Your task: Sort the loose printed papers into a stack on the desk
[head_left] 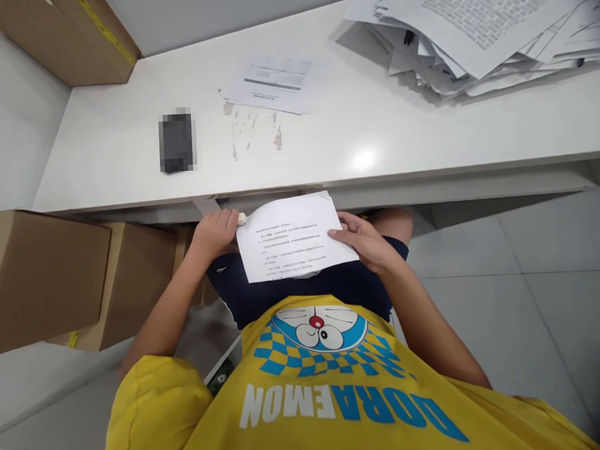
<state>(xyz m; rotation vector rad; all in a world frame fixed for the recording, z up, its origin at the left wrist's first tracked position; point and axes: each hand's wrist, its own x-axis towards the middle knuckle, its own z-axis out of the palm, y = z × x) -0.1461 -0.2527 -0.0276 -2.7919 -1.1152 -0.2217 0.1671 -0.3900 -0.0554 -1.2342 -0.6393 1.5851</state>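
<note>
I hold a printed white sheet (290, 237) over my lap, just below the front edge of the white desk (326, 137). My right hand (363, 239) grips the sheet's right edge, thumb lying on the text. My left hand (215, 232) is closed in a fist at the sheet's left edge, around a small pale object (241, 218) that pokes out by the paper's corner; I cannot make out what it is.
On the desk lie a dark blurred phone-like object (177, 143), a single printed page (274, 84) and a messy pile of papers (475, 31) at the far right. Cardboard boxes (44, 276) stand on the left, another box (63, 36) behind the desk. Grey tiled floor (521, 288) to the right.
</note>
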